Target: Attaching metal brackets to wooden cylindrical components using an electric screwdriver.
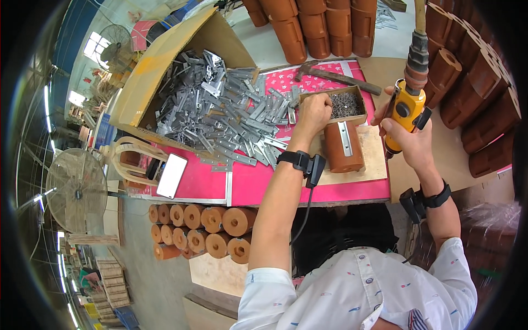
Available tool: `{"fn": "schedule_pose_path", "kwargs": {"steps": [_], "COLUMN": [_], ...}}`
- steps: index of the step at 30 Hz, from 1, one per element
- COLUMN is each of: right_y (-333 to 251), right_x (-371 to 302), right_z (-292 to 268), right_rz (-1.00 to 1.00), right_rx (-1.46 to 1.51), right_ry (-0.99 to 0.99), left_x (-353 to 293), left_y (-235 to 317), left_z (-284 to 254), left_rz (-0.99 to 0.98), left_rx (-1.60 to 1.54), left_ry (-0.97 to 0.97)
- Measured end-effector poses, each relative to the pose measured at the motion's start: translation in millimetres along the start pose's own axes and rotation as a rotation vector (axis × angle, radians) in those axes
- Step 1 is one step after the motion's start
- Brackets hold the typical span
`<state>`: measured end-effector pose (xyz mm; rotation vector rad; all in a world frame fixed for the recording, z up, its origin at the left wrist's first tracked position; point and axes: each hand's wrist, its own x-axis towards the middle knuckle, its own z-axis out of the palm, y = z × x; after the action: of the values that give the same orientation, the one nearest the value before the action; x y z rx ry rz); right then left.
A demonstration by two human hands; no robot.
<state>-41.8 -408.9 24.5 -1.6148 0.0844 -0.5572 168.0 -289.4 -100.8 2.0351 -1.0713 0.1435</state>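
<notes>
My right hand grips a yellow power screwdriver, held upright with its bit end pointing down. A cord sleeve rises from its top. My left hand is at the left side of a small cardboard box of screws. Its fingers are curled closed, and whatever they hold is hidden. Just nearer to me lies a reddish-brown wooden cylinder on its side on a light board. A slim metal plate rests lengthwise along the top of the cylinder. Neither hand touches the cylinder.
Loose metal plates spill from a large tipped carton at left. A hammer lies behind the screw box. Brown cylinders stand stacked at the back, right and below the table. A phone leans near the left edge.
</notes>
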Motion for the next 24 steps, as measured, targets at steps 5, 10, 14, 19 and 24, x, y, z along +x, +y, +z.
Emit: {"fn": "schedule_pose_path", "kwargs": {"steps": [5, 10, 14, 19, 24], "right_y": [-2.6, -5.6, -5.9, -10.2, -15.4], "right_x": [0.2, 4.3, 9.4, 16.0, 24.0], "right_z": [3.8, 5.0, 5.9, 11.6, 19.6], "right_rz": [-0.012, -0.017, -0.042, -0.046, -0.077], "right_rx": [-0.014, 0.007, 0.004, 0.031, 0.047], "right_ry": [-0.022, -0.026, -0.056, -0.068, -0.075], "left_x": [-3.0, -12.6, -33.7, -66.9, -92.8], "left_y": [6.7, 26.7, 46.4, 69.0, 83.9], "left_z": [-8.1, -28.3, -46.1, -61.1, -51.2], "left_rz": [-0.115, -0.401, -0.489, -0.511, -0.437], "left_rx": [-0.158, -0.551, -0.776, -0.781, -0.673], "left_ry": [0.064, -0.007, -0.003, 0.008, 0.071]}}
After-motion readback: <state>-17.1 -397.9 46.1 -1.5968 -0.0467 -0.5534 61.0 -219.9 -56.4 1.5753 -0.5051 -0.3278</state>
